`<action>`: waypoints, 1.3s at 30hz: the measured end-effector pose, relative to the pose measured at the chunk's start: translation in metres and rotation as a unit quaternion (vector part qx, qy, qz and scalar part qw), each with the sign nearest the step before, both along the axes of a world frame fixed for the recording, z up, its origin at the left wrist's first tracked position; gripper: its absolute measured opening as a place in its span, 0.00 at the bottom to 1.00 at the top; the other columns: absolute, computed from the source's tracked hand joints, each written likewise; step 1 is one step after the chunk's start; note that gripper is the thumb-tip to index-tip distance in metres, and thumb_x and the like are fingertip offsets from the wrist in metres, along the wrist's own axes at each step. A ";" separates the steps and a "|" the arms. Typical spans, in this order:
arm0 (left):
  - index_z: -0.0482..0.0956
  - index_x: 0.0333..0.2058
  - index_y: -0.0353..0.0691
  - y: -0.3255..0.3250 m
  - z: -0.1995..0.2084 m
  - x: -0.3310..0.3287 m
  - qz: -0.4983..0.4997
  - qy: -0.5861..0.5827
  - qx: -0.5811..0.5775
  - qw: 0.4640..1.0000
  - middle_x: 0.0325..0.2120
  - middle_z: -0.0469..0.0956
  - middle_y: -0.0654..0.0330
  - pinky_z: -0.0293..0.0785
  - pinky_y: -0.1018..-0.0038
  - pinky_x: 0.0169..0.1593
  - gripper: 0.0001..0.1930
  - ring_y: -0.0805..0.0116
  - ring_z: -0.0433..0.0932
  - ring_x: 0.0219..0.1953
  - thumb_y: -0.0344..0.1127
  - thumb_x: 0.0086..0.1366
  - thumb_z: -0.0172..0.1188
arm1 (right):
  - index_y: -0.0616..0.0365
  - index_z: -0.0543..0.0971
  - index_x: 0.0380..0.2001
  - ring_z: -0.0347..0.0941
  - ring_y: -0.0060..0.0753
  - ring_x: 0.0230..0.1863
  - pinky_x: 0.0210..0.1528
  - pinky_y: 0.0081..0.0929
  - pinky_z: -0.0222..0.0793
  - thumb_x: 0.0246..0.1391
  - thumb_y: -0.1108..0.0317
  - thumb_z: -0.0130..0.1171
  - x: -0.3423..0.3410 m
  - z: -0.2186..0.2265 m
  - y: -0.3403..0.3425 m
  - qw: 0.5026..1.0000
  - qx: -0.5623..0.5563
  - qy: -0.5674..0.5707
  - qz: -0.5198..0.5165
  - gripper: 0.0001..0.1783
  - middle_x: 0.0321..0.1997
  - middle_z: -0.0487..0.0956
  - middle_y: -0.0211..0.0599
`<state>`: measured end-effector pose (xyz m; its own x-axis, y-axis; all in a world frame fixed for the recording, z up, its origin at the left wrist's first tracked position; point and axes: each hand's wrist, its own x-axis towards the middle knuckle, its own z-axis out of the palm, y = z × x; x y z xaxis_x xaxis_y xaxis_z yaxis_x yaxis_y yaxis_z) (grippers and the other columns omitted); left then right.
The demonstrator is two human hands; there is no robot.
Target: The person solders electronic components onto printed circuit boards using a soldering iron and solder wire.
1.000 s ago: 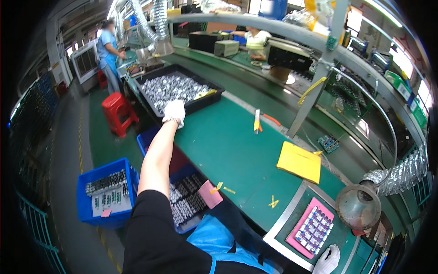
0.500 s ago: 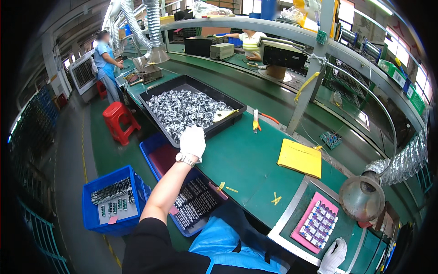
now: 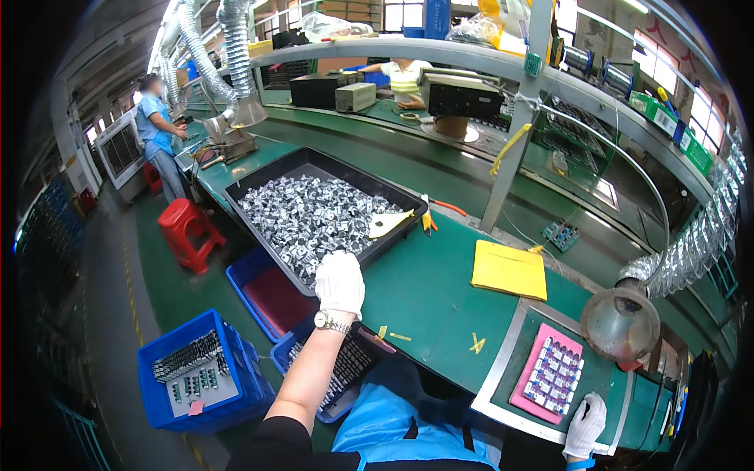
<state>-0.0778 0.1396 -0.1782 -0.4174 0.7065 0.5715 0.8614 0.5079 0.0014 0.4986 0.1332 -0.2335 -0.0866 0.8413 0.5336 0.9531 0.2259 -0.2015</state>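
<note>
My left hand [image 3: 340, 286], in a white glove, grips the near rim of a black tray [image 3: 393, 253]; its fingertips are hidden beyond the rim. A heap of small grey-and-black metal parts [image 3: 302, 216] fills much of the tray, with a pale yellow piece of card [image 3: 389, 224] lying on top at the right. At the lower right my gloved right hand [image 3: 586, 425] rests beside a pink pad [image 3: 525, 385], fingers loosely bent and apart, holding nothing I can see. Rows of small white-and-purple parts [image 3: 554, 377] stand on that pad.
A yellow folder [image 3: 509, 269] and orange-handled pliers [image 3: 448, 208] lie on the green bench [image 3: 424, 306]. A metal fume hood [image 3: 620, 323] stands at the right. Blue bins [image 3: 200, 416] with parts and a red stool [image 3: 186, 234] are left. Other people [image 3: 161, 125] work farther off.
The black tray has slid nearer and to the right with my left hand at its rim, its corner now beside the pliers. My right hand stays by the pink pad. The view has shifted slightly.
</note>
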 end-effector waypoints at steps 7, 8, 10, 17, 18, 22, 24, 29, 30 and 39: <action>0.75 0.28 0.41 0.015 -0.018 -0.012 -0.011 0.099 0.041 0.994 0.28 0.75 0.53 0.73 0.58 0.35 0.05 0.52 0.76 0.34 0.35 0.57 0.57 | 0.63 0.79 0.39 0.75 0.52 0.51 0.56 0.41 0.69 0.57 0.75 0.54 -0.019 0.020 -0.006 0.999 0.015 0.040 -0.002 0.08 0.46 0.80 0.51; 0.76 0.28 0.41 0.013 -0.019 -0.012 -0.007 0.111 0.042 0.993 0.28 0.75 0.54 0.74 0.59 0.34 0.05 0.54 0.77 0.34 0.35 0.58 0.56 | 0.63 0.79 0.38 0.75 0.53 0.50 0.56 0.41 0.69 0.57 0.74 0.55 -0.023 0.020 -0.007 0.998 0.029 0.050 0.000 0.08 0.45 0.80 0.51; 0.76 0.28 0.41 0.012 -0.015 -0.014 0.018 0.138 0.040 0.990 0.28 0.76 0.55 0.76 0.61 0.33 0.07 0.56 0.78 0.33 0.38 0.58 0.57 | 0.61 0.80 0.39 0.76 0.51 0.50 0.55 0.41 0.70 0.56 0.74 0.57 -0.025 0.018 0.004 0.998 0.055 0.037 0.018 0.07 0.44 0.81 0.48; 0.74 0.27 0.44 0.021 -0.021 -0.017 -0.023 0.243 0.032 0.969 0.24 0.75 0.60 0.75 0.66 0.31 0.11 0.60 0.78 0.29 0.45 0.60 0.59 | 0.57 0.80 0.32 0.78 0.50 0.45 0.48 0.43 0.74 0.52 0.71 0.58 -0.016 0.013 0.000 0.991 0.130 0.027 0.024 0.04 0.39 0.81 0.46; 0.74 0.28 0.44 0.013 -0.022 -0.027 -0.008 0.236 0.004 0.972 0.25 0.76 0.58 0.75 0.65 0.32 0.12 0.59 0.78 0.29 0.45 0.61 0.59 | 0.57 0.79 0.32 0.78 0.49 0.44 0.48 0.42 0.74 0.51 0.71 0.59 -0.017 0.014 -0.003 0.992 0.122 0.030 0.029 0.04 0.38 0.81 0.45; 0.73 0.31 0.44 0.017 -0.027 -0.035 0.025 0.260 -0.020 0.965 0.27 0.76 0.59 0.77 0.65 0.31 0.13 0.60 0.79 0.29 0.47 0.64 0.58 | 0.56 0.78 0.32 0.78 0.46 0.45 0.46 0.39 0.73 0.51 0.71 0.58 -0.012 0.005 -0.002 0.992 0.108 0.054 0.030 0.04 0.37 0.81 0.41; 0.72 0.31 0.45 0.020 -0.027 -0.033 0.038 0.278 -0.027 0.960 0.26 0.75 0.60 0.78 0.68 0.29 0.14 0.62 0.79 0.29 0.49 0.64 0.59 | 0.56 0.78 0.32 0.78 0.46 0.45 0.46 0.39 0.73 0.51 0.71 0.59 -0.008 -0.001 -0.002 0.991 0.128 0.040 0.028 0.05 0.36 0.81 0.41; 0.72 0.30 0.46 0.019 -0.031 -0.041 0.033 0.285 -0.016 0.958 0.26 0.75 0.61 0.78 0.68 0.27 0.14 0.63 0.80 0.28 0.49 0.64 0.59 | 0.55 0.77 0.34 0.78 0.44 0.44 0.45 0.38 0.72 0.50 0.71 0.59 -0.003 -0.006 -0.010 0.988 0.145 0.034 0.037 0.06 0.36 0.80 0.39; 0.72 0.30 0.46 0.020 -0.032 -0.044 0.045 0.312 -0.020 0.949 0.26 0.75 0.61 0.78 0.68 0.27 0.14 0.63 0.80 0.28 0.49 0.63 0.59 | 0.55 0.78 0.33 0.78 0.44 0.43 0.44 0.38 0.73 0.50 0.71 0.59 -0.003 -0.005 -0.009 0.987 0.145 0.041 0.047 0.05 0.35 0.81 0.39; 0.73 0.29 0.44 0.038 -0.037 -0.015 -0.012 0.241 0.008 0.971 0.25 0.76 0.58 0.77 0.64 0.29 0.12 0.60 0.79 0.28 0.46 0.62 0.59 | 0.54 0.81 0.31 0.79 0.47 0.40 0.45 0.39 0.75 0.50 0.70 0.58 0.007 0.000 -0.005 0.992 0.107 0.068 0.014 0.05 0.36 0.82 0.41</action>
